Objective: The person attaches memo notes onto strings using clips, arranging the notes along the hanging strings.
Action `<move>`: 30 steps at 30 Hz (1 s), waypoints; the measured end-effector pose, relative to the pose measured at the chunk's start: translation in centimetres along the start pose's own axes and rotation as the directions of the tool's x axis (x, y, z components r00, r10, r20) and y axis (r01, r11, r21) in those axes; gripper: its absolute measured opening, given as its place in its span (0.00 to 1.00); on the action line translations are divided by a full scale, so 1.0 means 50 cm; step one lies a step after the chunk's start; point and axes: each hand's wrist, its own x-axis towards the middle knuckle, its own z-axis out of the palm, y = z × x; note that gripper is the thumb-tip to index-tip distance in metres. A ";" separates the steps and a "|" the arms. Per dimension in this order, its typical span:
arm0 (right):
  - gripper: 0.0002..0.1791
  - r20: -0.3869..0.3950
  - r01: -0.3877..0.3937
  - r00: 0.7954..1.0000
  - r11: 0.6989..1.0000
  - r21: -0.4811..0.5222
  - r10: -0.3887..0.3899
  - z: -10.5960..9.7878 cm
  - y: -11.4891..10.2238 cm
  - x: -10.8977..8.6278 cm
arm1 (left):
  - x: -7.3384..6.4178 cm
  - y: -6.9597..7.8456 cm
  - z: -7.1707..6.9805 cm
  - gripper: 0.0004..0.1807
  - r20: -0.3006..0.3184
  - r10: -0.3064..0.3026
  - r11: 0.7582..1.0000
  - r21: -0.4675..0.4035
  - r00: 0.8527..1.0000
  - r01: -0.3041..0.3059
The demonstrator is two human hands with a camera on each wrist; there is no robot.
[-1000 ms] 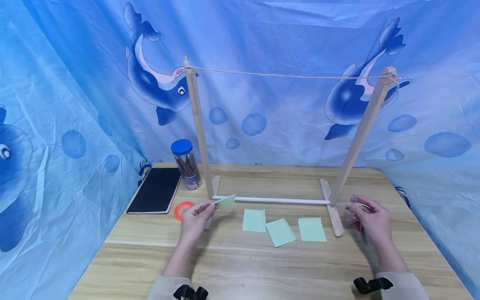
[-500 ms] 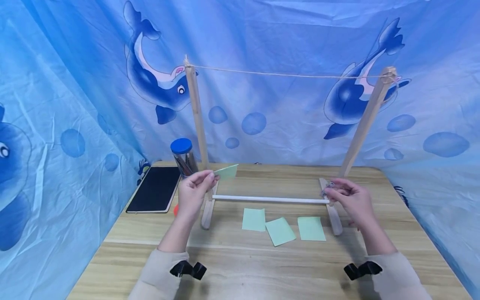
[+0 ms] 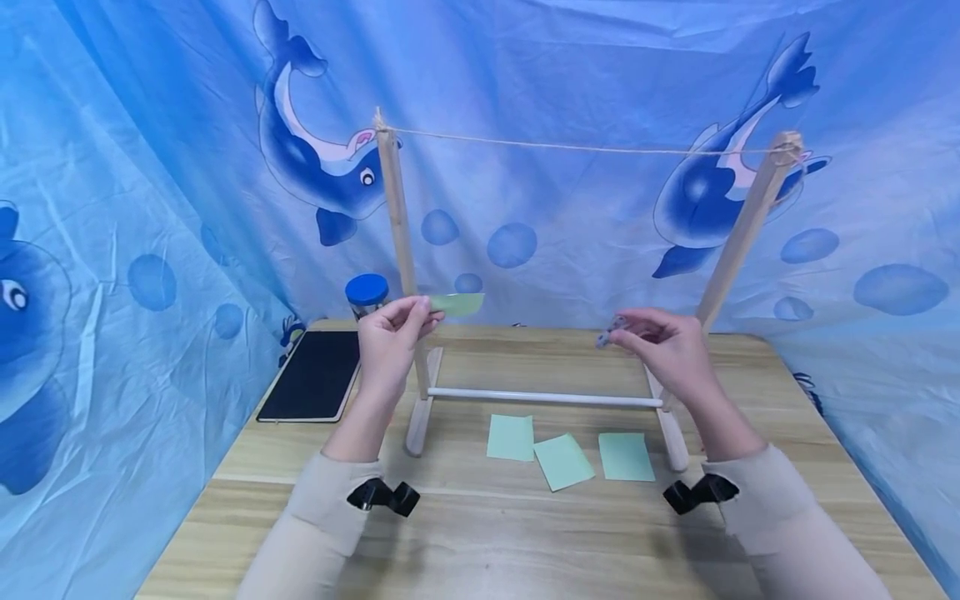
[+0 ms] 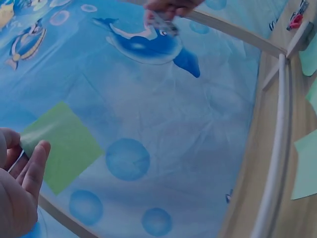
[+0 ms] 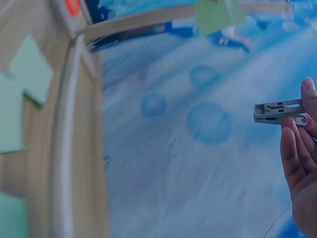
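Note:
My left hand [image 3: 392, 337] pinches a green sticky note [image 4: 62, 148] by one corner between thumb and fingers, raised beside the left wooden post. The right hand [image 3: 663, 346] pinches a small grey clothespin [image 5: 278, 112], its jaw end pointing left toward the note. Above both hands a thin string [image 3: 555, 147] runs between the tops of the left post [image 3: 397, 208] and the right post [image 3: 742, 237]. Lower down, a white rod [image 3: 543, 397] joins the two posts. On the table in front of it lie three green sticky notes [image 3: 626, 457].
A black notebook [image 3: 311, 375] lies at the back left of the wooden table [image 3: 495, 533]. Behind the left hand stands a jar with a blue lid [image 3: 367, 289]. A red clothespin [image 4: 295, 21] lies near the right post's foot. A blue dolphin-print curtain [image 3: 570, 67] encloses the table.
Both hands have risen from near the table. The left lifts the green note up along its post, while the right carries the clothespin up and leftward, inside the right post.

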 end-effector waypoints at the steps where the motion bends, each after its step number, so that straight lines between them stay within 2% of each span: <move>1: 0.14 0.004 0.019 1.000 1.000 -0.003 -0.019 0.004 -0.014 0.011 | 0.006 0.007 0.003 0.15 -0.005 0.021 1.000 0.013 1.000 -0.021; 6: 0.12 0.027 0.098 0.995 0.995 0.008 -0.098 0.024 -0.094 0.072 | 0.043 0.047 0.018 0.14 -0.041 0.113 0.993 0.048 0.993 -0.111; 9: 0.11 0.030 0.172 0.985 0.985 0.023 -0.173 0.035 -0.139 0.111 | 0.067 0.071 0.024 0.15 -0.059 0.129 0.991 0.034 0.990 -0.127; 14: 0.09 0.008 0.287 0.958 0.955 0.073 -0.288 0.048 -0.196 0.167 | 0.094 0.098 0.030 0.16 -0.071 0.142 0.989 0.058 0.987 -0.138; 18: 0.08 -0.010 0.363 0.931 0.923 0.132 -0.365 0.050 -0.234 0.207 | 0.110 0.117 0.034 0.16 -0.079 0.163 0.985 0.075 0.983 -0.157; 23: 0.06 -0.016 0.470 0.880 0.866 0.172 -0.474 0.050 -0.289 0.253 | 0.129 0.145 0.037 0.15 -0.094 0.197 0.978 0.088 0.976 -0.188; 26: 0.04 -0.018 0.511 0.856 0.842 0.172 -0.516 0.055 -0.325 0.281 | 0.139 0.160 0.039 0.15 -0.098 0.204 0.975 0.108 0.974 -0.193; 28: 0.03 -0.012 0.489 0.868 0.851 0.190 -0.497 0.062 -0.349 0.299 | 0.145 0.167 0.040 0.15 -0.099 0.202 0.975 0.117 0.974 -0.190; 30: 0.02 -0.002 0.452 0.888 0.872 0.189 -0.460 0.070 -0.372 0.316 | 0.150 0.173 0.043 0.16 -0.096 0.199 0.975 0.121 0.975 -0.187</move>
